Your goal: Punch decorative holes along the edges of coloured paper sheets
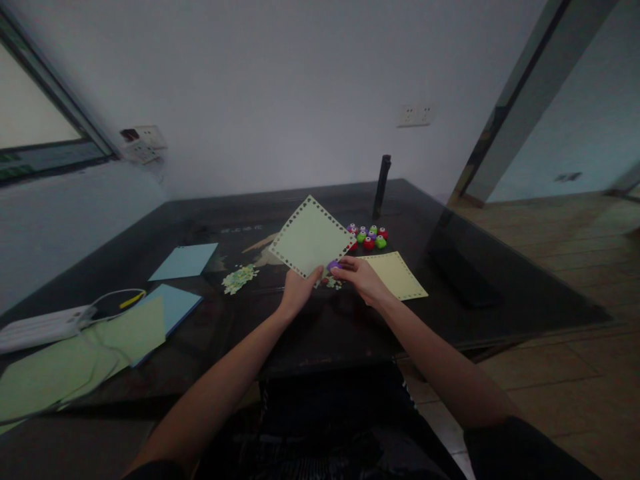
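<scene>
A pale green sheet of paper [313, 237] with small shapes punched along its edges is raised above the table, its near corner gripped by my left hand [298, 288]. My right hand [364, 279] closes on a small purple craft punch [334, 265] at the sheet's lower right edge. Below the hands lie small paper cut-outs [331, 283]. Partly behind my right hand rests a yellow sheet [397, 275], also punched along its border. Just beyond it stand several red, green and purple craft punches [369, 239] in a cluster.
A pile of cut-outs [240, 279] lies left of my hands. Blue sheets [185, 261] and green sheets [120, 333] cover the left side, with a white power strip [45, 328] and cable. A black upright cylinder [382, 187] stands at the back; a dark flat object [463, 277] lies right.
</scene>
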The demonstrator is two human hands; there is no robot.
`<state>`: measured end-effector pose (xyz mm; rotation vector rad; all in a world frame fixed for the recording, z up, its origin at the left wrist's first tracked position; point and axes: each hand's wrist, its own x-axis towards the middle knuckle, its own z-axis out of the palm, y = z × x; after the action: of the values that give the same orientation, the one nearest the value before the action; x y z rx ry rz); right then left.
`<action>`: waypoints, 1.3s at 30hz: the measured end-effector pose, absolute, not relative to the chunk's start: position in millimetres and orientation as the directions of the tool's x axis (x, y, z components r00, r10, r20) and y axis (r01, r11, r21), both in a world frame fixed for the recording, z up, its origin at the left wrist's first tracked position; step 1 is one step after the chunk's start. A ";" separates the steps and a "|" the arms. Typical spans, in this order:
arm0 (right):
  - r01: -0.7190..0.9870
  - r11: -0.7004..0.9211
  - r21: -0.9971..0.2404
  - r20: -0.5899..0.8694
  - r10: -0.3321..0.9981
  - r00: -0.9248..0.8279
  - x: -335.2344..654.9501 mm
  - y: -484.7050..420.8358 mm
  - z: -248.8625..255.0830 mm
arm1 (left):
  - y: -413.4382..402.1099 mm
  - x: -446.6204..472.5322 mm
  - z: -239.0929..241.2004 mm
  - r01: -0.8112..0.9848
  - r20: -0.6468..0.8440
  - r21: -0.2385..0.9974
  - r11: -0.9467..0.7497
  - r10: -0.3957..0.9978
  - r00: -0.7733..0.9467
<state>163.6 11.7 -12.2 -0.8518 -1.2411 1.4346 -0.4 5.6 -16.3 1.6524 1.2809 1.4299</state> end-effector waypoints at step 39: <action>0.439 0.296 -0.849 0.215 0.950 -0.225 177.8 22.9 -11.5 | 10.2 -10.3 -9.3 0.292 0.282 0.926 -0.240 0.953 -0.110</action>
<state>177.8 22.9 -11.5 -1.2508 -1.8046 0.8507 -10.3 10.2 -9.3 1.5481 1.3951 1.3809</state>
